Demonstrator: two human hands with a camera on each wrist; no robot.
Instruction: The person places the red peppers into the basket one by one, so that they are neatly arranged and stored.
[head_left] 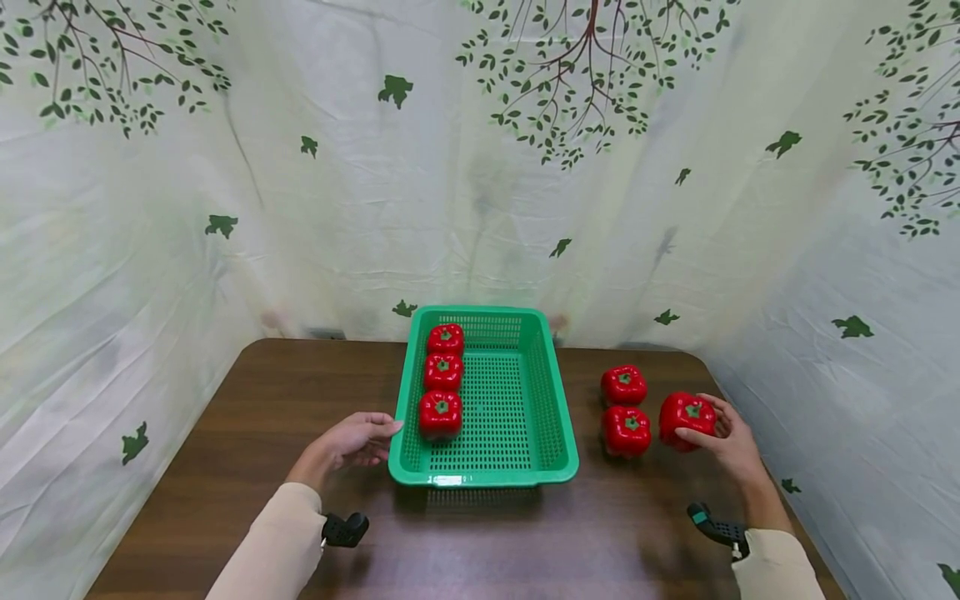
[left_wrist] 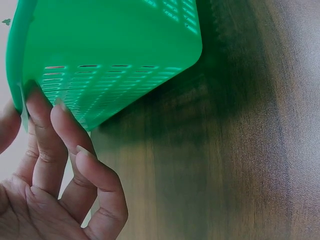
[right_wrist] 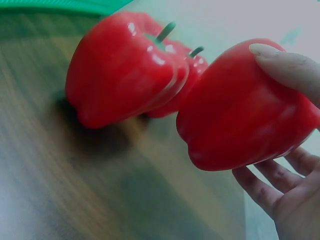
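Toward the lower left, the left hand (head_left: 365, 437) pinched the side rim of a green plastic basket (head_left: 487, 478) in the middle. Toward the lower right, the right hand (head_left: 723, 437) held one red bell pepper (head_left: 678, 417), thumb and fingers around it. Two loose red peppers (head_left: 626, 432) sat just left of it on the brown table (head_left: 300, 392). Three basket peppers (head_left: 441, 414) made a row along its left side. Behind hung a leafy white cloth (head_left: 337, 242).

Peppers (head_left: 679, 417) are red, basket (head_left: 483, 479) green, table (head_left: 300, 383) brown, backdrop (head_left: 465, 217) leaf-patterned white.
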